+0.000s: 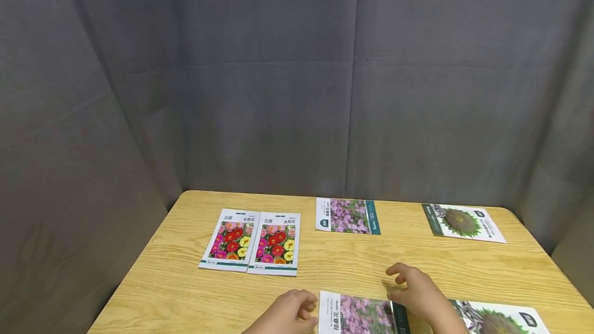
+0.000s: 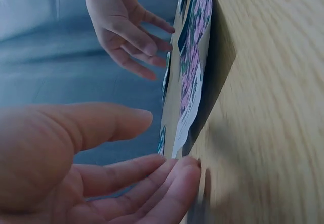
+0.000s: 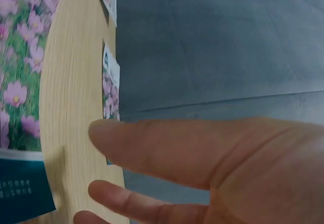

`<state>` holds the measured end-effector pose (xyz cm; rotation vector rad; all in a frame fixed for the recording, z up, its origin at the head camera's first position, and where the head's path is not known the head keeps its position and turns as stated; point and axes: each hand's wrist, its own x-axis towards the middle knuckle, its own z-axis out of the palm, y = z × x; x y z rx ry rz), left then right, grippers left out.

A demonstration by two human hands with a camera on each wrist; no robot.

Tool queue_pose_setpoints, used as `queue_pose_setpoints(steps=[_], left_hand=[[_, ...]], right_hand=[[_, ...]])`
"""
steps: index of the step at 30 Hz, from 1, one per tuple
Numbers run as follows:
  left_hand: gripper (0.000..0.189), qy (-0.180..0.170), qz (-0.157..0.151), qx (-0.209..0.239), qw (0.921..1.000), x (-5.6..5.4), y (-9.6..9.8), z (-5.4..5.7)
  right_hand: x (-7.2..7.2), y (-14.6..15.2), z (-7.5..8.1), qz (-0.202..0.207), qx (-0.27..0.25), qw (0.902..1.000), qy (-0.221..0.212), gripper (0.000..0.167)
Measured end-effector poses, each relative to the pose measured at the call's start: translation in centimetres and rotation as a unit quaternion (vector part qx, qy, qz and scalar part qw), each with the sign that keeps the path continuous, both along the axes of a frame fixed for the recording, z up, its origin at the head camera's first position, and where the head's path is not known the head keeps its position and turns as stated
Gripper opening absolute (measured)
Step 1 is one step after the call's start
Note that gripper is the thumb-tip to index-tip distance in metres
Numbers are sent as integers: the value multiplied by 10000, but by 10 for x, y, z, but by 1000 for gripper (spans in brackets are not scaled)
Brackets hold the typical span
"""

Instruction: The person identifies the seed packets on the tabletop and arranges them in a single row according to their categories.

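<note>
A seed packet with pink flowers lies at the near edge of the head view, its long side across the table. My left hand is at its left end, fingers loosely bent and nothing in them. In the left wrist view the fingertips come right up to the white end of the packet. Over the packet's dark green end, my right hand hovers with thumb and fingers apart. The right wrist view shows that green end beside the right hand's thumb, with nothing held.
Two packets of red and yellow flowers lie side by side at the left. Farther back are another pink-flower packet and a sunflower packet. A second sunflower packet lies near my right forearm. Grey curtain surrounds the wooden table.
</note>
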<state>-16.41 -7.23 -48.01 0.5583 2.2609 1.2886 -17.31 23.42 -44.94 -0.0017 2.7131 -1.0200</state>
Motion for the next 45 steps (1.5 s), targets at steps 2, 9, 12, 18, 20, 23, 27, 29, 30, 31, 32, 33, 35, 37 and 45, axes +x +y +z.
queue_pose_setpoints(steps=[2,9,12,18,20,23,27,29,30,31,32,33,35,37,45], left_hand=[[31,-207,94,49,9997,1,1,0],[24,-718,517,164,9959,5,5,-2],[23,-871,544,200,9945,5,5,-2],[24,-924,403,287,9945,5,6,-4],[25,-924,389,307,9945,6,7,-5],[27,-902,359,329,9947,6,7,-4],[30,-913,319,327,9948,6,8,-2],[31,-978,326,355,9940,6,8,-2],[32,-996,325,374,9938,6,8,-2],[33,-1030,338,411,9933,6,8,-2],[35,-1078,364,450,9925,6,8,-2],[37,-1102,373,503,9919,6,8,-2],[41,-1099,380,631,9912,7,7,-3],[46,-1128,388,795,9897,7,7,-4],[48,-776,244,1008,9916,4,4,-5]], right_hand=[[0,2,-3,-23,77,9999,-140,40],[1,3,-12,-51,-22,9997,-235,23],[1,3,-15,-149,30,9997,-182,20],[2,1,-15,-316,-82,9992,-231,18],[2,0,-15,-345,-86,9991,-239,18],[2,0,-16,-322,-55,9992,-229,18],[3,1,-17,-352,-100,9989,-276,17],[2,0,-17,-348,-98,9989,-306,17],[2,0,-17,-350,-110,9988,-318,16],[2,0,-17,-347,-111,9988,-322,16],[1,-1,-17,-317,-101,9989,-316,16],[1,-1,-16,-306,-93,9990,-317,16],[1,-2,-16,-206,-73,9994,-275,14],[1,-3,-15,-199,-78,9994,-281,14],[1,-6,-14,-44,2,9995,-303,11]])
